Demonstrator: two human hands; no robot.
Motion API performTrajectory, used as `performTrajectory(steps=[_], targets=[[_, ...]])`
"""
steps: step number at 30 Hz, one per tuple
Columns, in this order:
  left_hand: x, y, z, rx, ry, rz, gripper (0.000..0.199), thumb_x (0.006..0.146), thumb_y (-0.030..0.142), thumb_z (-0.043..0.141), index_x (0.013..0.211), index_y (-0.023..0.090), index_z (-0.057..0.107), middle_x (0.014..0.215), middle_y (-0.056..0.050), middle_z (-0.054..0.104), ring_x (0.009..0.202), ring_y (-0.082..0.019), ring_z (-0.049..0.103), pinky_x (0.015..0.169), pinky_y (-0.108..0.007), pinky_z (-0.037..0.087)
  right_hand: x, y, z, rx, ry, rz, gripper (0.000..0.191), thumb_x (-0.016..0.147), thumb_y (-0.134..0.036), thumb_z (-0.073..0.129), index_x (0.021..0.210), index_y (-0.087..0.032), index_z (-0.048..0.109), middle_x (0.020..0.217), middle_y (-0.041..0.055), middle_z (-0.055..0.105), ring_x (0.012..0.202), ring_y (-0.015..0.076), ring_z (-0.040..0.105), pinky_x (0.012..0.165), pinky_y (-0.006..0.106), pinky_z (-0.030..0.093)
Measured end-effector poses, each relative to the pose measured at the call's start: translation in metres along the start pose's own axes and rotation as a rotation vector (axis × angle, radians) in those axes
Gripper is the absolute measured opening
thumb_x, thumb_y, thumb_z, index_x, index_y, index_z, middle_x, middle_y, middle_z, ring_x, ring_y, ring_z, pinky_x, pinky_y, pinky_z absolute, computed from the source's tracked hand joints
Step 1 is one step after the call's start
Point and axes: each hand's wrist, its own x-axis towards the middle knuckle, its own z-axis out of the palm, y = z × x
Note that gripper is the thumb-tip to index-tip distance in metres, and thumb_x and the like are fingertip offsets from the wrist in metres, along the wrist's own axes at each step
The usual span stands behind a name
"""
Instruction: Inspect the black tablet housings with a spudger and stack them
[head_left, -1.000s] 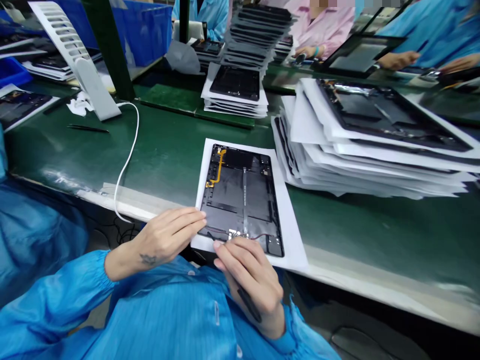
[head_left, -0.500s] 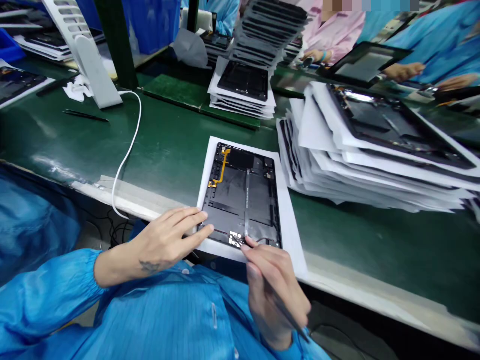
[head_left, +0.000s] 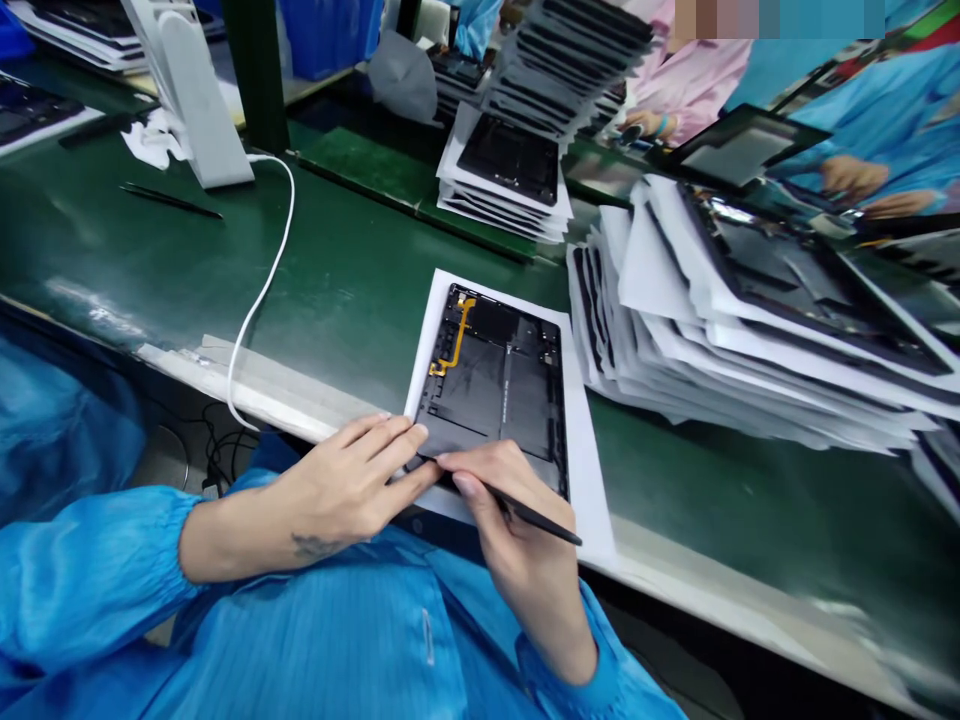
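Observation:
A black tablet housing [head_left: 487,390] with an orange flex cable [head_left: 459,340] lies on a white sheet [head_left: 592,480] at the bench's front edge. My left hand [head_left: 337,485] rests palm down with its fingers stretched, fingertips on the housing's lower left corner. Over the lower edge, my right hand [head_left: 525,530] is closed round a dark pen-like tool [head_left: 551,524], whose back end points right. Its tip is hidden under my fingers, close to the left fingertips. The right hand covers the lower middle of the housing.
To the right stands a tall stack of housings and white sheets [head_left: 750,350]. Another stack [head_left: 502,205] is behind. At the left are tweezers [head_left: 171,201], a white stand [head_left: 199,110] and its white cable [head_left: 274,270]. Other people's hands [head_left: 855,178] work across the bench.
My right hand has moved left along the housing's lower edge to beside my left fingertips, and the tool now lies flatter. The left hand stays at the corner. The view has shifted slightly.

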Motion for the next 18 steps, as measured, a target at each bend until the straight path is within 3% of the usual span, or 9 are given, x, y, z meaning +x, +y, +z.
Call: performTrajectory(steps=[8, 18], targets=[[-0.004, -0.021, -0.002, -0.127, 0.089, 0.093, 0.028, 0.100, 0.008, 0.046, 0.120, 0.008, 0.065, 0.121, -0.012, 0.073, 0.115, -0.023, 0.070, 0.104, -0.036, 0.057, 0.008, 0.000, -0.004, -0.008, -0.105, -0.011, 0.016, 0.096, -0.009, 0.057, 0.097, -0.020, 0.068, 0.084, 0.0028, 0.071, 0.077, 0.0171, 0.063, 0.070, 0.033, 0.051], [0.009, -0.010, -0.007, 0.031, 0.035, 0.098, 0.020, 0.096, 0.008, 0.053, 0.108, 0.009, 0.069, 0.111, -0.011, 0.074, 0.106, -0.025, 0.070, 0.090, -0.037, 0.058, -0.023, 0.006, -0.032, -0.101, 0.034, 0.059, 0.017, 0.093, -0.009, 0.061, 0.096, -0.021, 0.072, 0.087, 0.0044, 0.074, 0.082, 0.0198, 0.071, 0.075, 0.033, 0.058]])
